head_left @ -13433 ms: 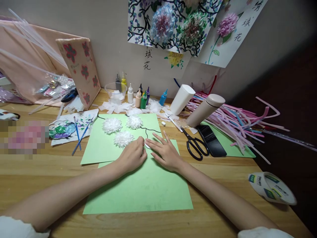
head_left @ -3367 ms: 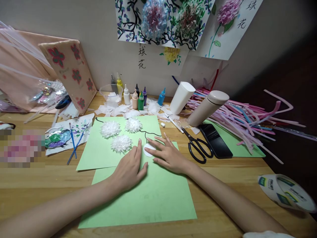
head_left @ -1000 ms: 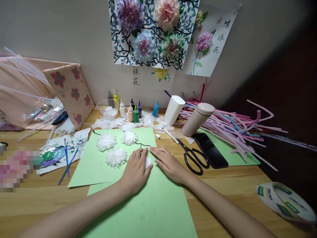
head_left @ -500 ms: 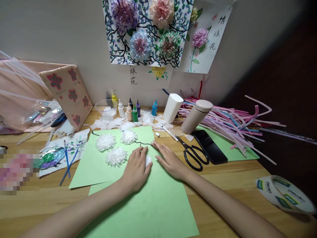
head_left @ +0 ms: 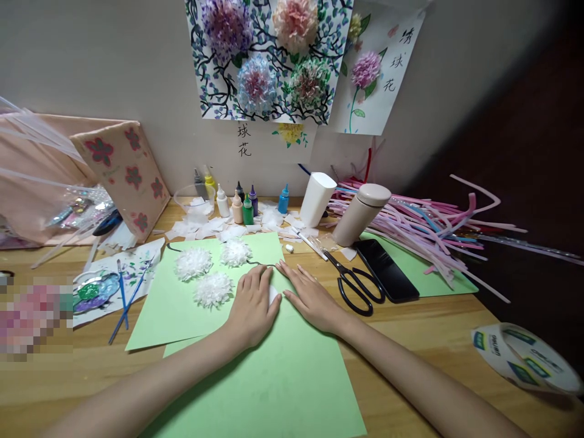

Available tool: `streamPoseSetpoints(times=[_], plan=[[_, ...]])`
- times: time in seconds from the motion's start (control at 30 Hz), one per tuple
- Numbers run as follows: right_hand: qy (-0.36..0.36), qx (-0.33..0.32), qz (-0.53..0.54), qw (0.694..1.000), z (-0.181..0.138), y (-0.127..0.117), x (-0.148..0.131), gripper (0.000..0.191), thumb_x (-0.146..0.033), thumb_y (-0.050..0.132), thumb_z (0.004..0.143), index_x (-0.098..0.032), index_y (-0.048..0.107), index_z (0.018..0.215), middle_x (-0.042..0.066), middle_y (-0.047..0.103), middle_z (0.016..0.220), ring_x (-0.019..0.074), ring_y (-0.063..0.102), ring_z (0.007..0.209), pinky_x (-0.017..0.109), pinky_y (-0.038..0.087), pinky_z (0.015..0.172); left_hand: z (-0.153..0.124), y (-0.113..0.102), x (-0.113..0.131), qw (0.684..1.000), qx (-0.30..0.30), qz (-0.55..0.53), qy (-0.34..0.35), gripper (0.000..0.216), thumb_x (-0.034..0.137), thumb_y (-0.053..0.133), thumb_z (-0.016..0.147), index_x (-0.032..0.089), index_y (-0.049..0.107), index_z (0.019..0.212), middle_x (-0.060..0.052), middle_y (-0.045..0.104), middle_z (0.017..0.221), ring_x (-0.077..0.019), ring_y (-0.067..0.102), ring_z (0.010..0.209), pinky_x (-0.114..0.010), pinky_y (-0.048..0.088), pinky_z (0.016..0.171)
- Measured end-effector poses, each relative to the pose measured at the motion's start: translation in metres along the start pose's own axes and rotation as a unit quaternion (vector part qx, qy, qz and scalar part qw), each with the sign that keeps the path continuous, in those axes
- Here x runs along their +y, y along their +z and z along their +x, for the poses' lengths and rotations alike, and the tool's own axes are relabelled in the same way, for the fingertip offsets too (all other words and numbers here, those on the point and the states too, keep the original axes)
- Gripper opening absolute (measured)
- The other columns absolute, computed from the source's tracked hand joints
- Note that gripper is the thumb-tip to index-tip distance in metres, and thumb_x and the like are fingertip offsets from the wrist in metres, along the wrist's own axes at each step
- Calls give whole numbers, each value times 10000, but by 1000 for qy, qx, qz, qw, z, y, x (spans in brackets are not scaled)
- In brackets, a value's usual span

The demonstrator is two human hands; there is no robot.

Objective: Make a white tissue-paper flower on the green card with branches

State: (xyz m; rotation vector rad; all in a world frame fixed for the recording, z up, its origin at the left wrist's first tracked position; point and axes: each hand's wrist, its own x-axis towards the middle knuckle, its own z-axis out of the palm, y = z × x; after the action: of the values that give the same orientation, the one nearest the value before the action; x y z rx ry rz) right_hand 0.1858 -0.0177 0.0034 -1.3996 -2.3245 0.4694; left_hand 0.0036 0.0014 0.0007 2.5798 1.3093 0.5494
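Observation:
My left hand (head_left: 253, 307) rests on the green paper (head_left: 296, 389) with its fingers stretched forward. Under it, between thumb and index finger, shows the edge of a small white piece (head_left: 272, 295); most of that is hidden. My right hand (head_left: 314, 298) lies flat on the paper's right side, fingers extended. A thin dark line or wire (head_left: 259, 263) runs just beyond both sets of fingertips; which of the two it is, I cannot tell. Left of my left hand sit three fluffy white paper flowers (head_left: 214, 289), on the green sheet.
Scissors (head_left: 356, 283) and a phone (head_left: 387, 271) lie to the right, below a cup (head_left: 318, 199) and a tumbler (head_left: 362, 216). Small paint bottles (head_left: 247, 210) stand among paper scraps. Crossed brushes (head_left: 130, 304) lie left; a tape roll (head_left: 524, 359) sits far right.
My right hand has shifted slightly left, its fingertips nearer my left hand's. Less of the dark line shows between them. The flowers stay in place on the sheet.

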Motion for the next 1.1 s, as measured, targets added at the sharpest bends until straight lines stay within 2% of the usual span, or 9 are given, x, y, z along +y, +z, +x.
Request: streamPoseSetpoints(times=[0.1,0.23,0.33,0.5,0.6,0.77,0.87,1.1], plan=[[0,-1,-11,1000,0,2,1,569,-272,322,957,-240,66,1464,54,264,1498,171,283,1355,465,224,1125,1,1,-1,1000,4,4,17,486,382,358,907,137,328,1326,-149,384,1356,-261,311,1287,-479,285,1051],[3,0,-26,1000,0,4,2,578,-216,318,940,-227,77,1466,53,261,1499,175,259,1365,462,228,1125,1,0,-1,999,2,20,31,462,327,334,917,136,313,1337,-144,358,1394,-239,252,1338,-503,174,1114],[7,-2,-27,1000,0,4,2,574,-207,319,934,-213,99,1464,52,264,1498,173,247,1369,457,225,1129,0,-7,-4,998,-19,14,53,481,355,323,926,151,294,1361,-126,336,1419,-227,229,1354,-500,143,1130],[16,-11,-21,1000,0,2,2,563,-217,317,936,-209,116,1461,50,266,1497,170,262,1362,454,225,1129,-4,-28,-16,981,-96,13,171,466,346,313,940,201,311,1382,-82,339,1442,-209,210,1367,-463,155,1137],[17,-14,-20,1000,0,1,1,555,-216,315,936,-203,128,1458,44,265,1498,162,250,1366,440,216,1136,-6,-35,-19,969,-111,21,218,438,300,309,943,243,337,1377,-52,361,1437,-204,226,1365,-461,157,1137],[17,-11,-19,1000,1,2,1,555,-223,320,937,-212,131,1458,44,267,1498,166,252,1366,436,216,1135,-10,-34,-20,969,-104,30,223,436,307,316,943,240,356,1372,-44,374,1434,-206,264,1351,-446,201,1126],[19,-13,-19,1000,1,2,1,548,-228,310,942,-220,129,1459,38,269,1497,163,250,1367,433,212,1136,-10,-33,-21,968,-104,38,226,467,324,317,941,215,316,1395,-56,337,1455,-217,253,1354,-446,212,1121],[22,-17,-25,999,0,3,2,559,-234,307,941,-232,106,1463,29,263,1500,163,250,1366,432,214,1135,-11,-32,-23,965,-109,58,230,450,326,281,950,221,334,1384,-2,255,1493,-221,181,1381,-472,138,1141]])
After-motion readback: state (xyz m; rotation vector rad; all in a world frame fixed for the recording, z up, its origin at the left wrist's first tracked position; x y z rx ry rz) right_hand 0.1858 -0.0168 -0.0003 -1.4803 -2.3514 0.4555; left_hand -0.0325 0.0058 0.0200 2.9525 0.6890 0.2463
